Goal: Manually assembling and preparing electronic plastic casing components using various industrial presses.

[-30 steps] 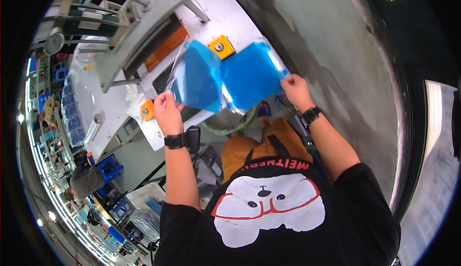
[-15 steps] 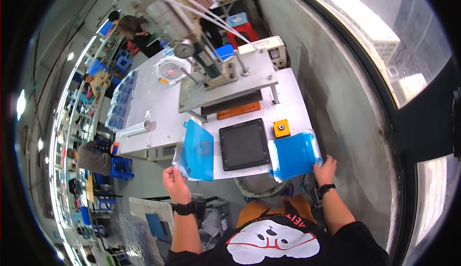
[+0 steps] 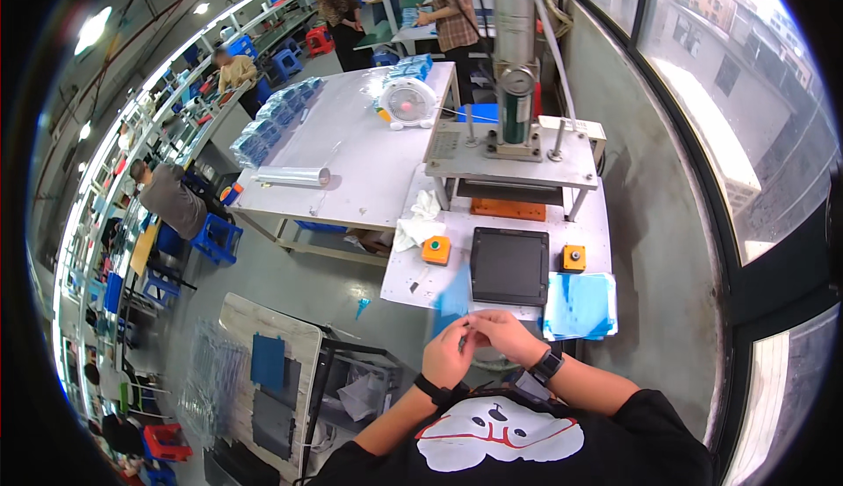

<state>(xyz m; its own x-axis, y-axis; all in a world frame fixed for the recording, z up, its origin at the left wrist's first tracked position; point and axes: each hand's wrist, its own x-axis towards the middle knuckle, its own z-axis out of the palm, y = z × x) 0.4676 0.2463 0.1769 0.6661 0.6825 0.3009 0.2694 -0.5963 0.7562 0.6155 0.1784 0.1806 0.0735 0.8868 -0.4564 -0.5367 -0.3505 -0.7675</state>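
My left hand and my right hand meet fingertip to fingertip at the near edge of the white machine table. Together they pinch the lower edge of a thin blue sheet, which lies left of the black square plate. Whether anything else sits between the fingers is too small to tell. A stack of blue sheets rests on the table's right front corner, just beyond my right wrist. Both wrists wear dark bands.
Two orange button boxes flank the plate, with a press machine behind and a white cloth to the left. Further left, a long white table holds a film roll and a small fan. Other people work at the back and left. A wall and window run along the right.
The hands, spread apart with a blue sheet in each, have come together in front of me. The right-hand blue sheets now lie on the table's right corner. The view has tilted up.
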